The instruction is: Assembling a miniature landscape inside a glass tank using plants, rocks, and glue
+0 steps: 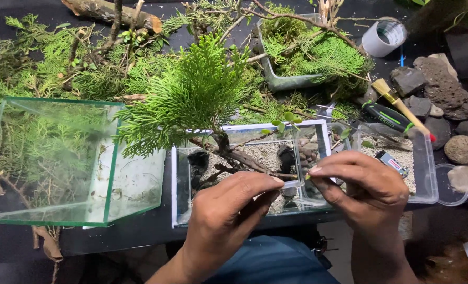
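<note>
My left hand [234, 210] and my right hand [362, 192] meet over the front edge of a small glass tank [181, 158]. Together they pinch a small clear, tube-like object [292, 184] between thumbs and forefingers. The tank holds pale sand, dark stones and a branch [244, 158] carrying a bushy green conifer sprig [192, 92]. A few small round-leaf shoots [284, 121] rise near its back wall.
An empty glass tank [50, 163] lies tilted at the left. Cut conifer greenery and branches cover the back of the dark table. A clear tray of sand [420, 158], a brush [397, 105], dark rocks [444, 89] and a tape roll [383, 37] sit at the right.
</note>
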